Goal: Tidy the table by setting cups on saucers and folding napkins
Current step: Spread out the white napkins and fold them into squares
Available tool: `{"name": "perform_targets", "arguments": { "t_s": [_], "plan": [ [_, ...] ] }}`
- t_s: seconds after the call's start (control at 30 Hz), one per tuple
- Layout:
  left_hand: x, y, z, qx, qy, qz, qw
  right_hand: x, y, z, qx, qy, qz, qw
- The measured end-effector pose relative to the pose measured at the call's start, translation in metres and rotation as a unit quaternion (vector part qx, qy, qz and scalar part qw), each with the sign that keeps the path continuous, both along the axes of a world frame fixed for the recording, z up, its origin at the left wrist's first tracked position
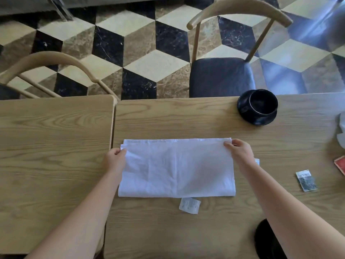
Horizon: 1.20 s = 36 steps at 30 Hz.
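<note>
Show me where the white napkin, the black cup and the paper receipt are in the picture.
white napkin [175, 169]: head view, middle of the folded cloth.
black cup [263, 102]: head view, dark inside of the bowl.
paper receipt [189, 205]: head view, centre of the slip.

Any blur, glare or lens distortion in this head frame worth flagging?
Head view: wide-angle bending curves the table edges; bluish glare washes the floor upper right; right-edge items are smeared; the napkin is bright but its creases still show; both hands, left and right, are fairly sharp.

A café or dining room: wooden tables [56, 146], matching chairs [224, 75], patterned marble floor [140, 49].
</note>
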State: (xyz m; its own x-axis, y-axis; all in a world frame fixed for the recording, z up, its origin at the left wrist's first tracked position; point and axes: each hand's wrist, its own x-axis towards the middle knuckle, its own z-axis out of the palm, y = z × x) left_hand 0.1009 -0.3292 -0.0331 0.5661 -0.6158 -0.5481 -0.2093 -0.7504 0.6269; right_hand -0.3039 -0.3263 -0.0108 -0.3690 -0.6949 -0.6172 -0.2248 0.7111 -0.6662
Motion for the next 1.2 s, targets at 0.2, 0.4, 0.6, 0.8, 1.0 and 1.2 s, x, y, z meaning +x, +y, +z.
{"name": "perform_targets", "arguments": {
  "t_s": [0.2,0.4,0.6,0.8,1.0,1.2],
  "plan": [
    [0.000,-0.016,-0.012,0.012,-0.025,-0.009,1.000,0.002,-0.009,-0.014,0.030,0.033,0.019,0.999],
    [0.000,-0.022,-0.017,0.016,-0.038,-0.017,0.999,0.000,-0.012,-0.017,0.037,0.051,0.019,0.998],
    [-0.002,-0.027,-0.016,0.008,-0.045,-0.023,0.999,-0.001,-0.017,-0.017,0.038,0.071,0.029,0.996],
    [0.000,-0.029,-0.019,0.033,-0.048,-0.017,0.998,0.000,-0.020,-0.025,0.053,0.084,0.018,0.995],
    [-0.006,-0.028,-0.015,0.027,-0.084,-0.008,0.996,0.004,-0.019,-0.017,0.040,0.117,0.039,0.992],
    [-0.044,0.016,-0.006,-0.096,-0.349,-0.309,0.879,0.062,0.017,0.000,-0.094,0.317,0.216,0.919]
  ]
}}
